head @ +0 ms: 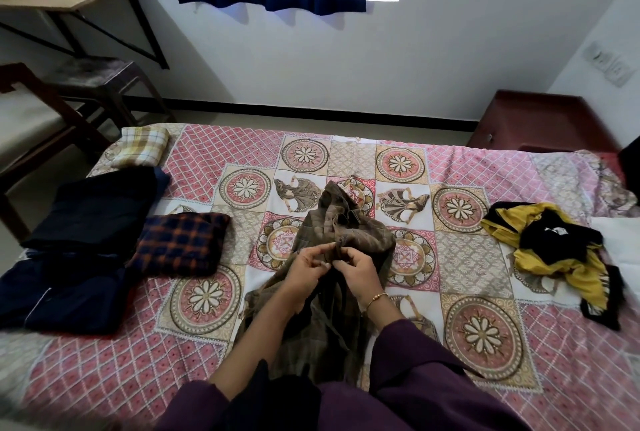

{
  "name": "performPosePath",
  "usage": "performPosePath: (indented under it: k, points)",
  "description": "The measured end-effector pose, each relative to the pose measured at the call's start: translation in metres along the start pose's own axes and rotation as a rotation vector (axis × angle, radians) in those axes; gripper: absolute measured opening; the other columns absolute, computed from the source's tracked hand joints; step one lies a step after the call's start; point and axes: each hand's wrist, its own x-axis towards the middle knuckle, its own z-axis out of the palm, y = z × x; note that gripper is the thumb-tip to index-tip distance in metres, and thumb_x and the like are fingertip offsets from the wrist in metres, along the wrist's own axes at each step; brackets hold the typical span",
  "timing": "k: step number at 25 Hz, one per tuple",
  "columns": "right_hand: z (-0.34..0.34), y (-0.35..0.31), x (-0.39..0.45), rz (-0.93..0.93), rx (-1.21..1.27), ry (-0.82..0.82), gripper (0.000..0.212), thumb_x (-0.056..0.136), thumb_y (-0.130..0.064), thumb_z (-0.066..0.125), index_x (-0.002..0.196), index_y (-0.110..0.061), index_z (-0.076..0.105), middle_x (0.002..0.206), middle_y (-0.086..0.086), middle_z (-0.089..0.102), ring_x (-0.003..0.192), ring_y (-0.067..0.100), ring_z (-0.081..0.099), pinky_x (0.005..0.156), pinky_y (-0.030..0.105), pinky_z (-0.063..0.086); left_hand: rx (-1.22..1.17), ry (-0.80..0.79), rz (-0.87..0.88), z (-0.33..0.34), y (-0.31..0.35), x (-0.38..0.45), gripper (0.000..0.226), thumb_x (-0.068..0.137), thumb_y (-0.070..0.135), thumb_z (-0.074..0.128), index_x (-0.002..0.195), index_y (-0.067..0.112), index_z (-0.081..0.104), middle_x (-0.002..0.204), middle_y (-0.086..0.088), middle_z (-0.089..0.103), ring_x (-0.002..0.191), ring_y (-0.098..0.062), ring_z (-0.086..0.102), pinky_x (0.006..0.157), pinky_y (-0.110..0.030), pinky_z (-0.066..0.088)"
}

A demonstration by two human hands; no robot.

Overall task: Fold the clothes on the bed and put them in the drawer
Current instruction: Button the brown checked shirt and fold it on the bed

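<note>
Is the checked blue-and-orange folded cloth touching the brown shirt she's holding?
Apart. The head view shows a strip of patterned bedsheet between the blue-and-orange folded cloth and the brown shirt, which both hands pinch.

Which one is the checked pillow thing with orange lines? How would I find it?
Start at the patterned bed and look to its left side, where folded clothes are gathered. The blue-and-orange checked piece lies just right of the dark navy stack, nearer than the pale yellow checked cloth. It is the only dark one with orange lines.
</note>
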Motion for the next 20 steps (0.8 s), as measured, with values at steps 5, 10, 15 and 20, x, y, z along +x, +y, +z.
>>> performPosePath:
  k: [5,10,15,20]
  points:
    - [-0.003,0.0,-0.006,0.135,0.311,0.019,0.036,0.09,0.01,0.038,0.083,-0.007,0.069,0.087,0.013,0.067,0.088,0.026,0.063,0.083,0.035,0.052,0.304,0.244,-0.033,0.015,-0.019,-0.01,0.027,0.077,0.017,0.075,0.081,0.015,0.049,0.077,0.0,0.052,0.075,-0.015,0.051,0.068,-0.031,0.046]
    - [-0.008,-0.001,-0.013,0.181,0.444,0.034,0.038,0.092,0.012,0.03,0.083,-0.004,0.063,0.077,0.01,0.064,0.071,0.017,0.062,0.062,0.022,0.053,0.421,0.295,0.029,0.028,-0.034,-0.02,0.024,0.084,0.016,0.069,0.071,0.018,0.049,0.069,0.005,0.051,0.073,-0.016,0.051,0.062,-0.026,0.037]
    - [-0.002,0.006,-0.016,0.114,0.221,0.058,0.035,0.097,0.001,0.034,0.087,-0.019,0.061,0.086,0.007,0.061,0.081,0.02,0.054,0.077,0.031,0.047,0.403,0.448,0.163,0.022,-0.032,-0.029,0.014,0.091,0.009,0.056,0.082,0.011,0.045,0.071,0.003,0.047,0.069,-0.018,0.045,0.062,-0.028,0.032]
    - [0.0,0.016,-0.026,0.145,0.189,-0.025,0.036,0.086,0.009,0.039,0.094,-0.016,0.064,0.083,0.012,0.06,0.078,0.024,0.052,0.071,0.033,0.045,0.431,0.46,0.219,0.017,-0.037,-0.043,0.013,0.089,-0.002,0.05,0.093,0.01,0.05,0.086,-0.003,0.059,0.077,-0.02,0.055,0.066,-0.026,0.04]
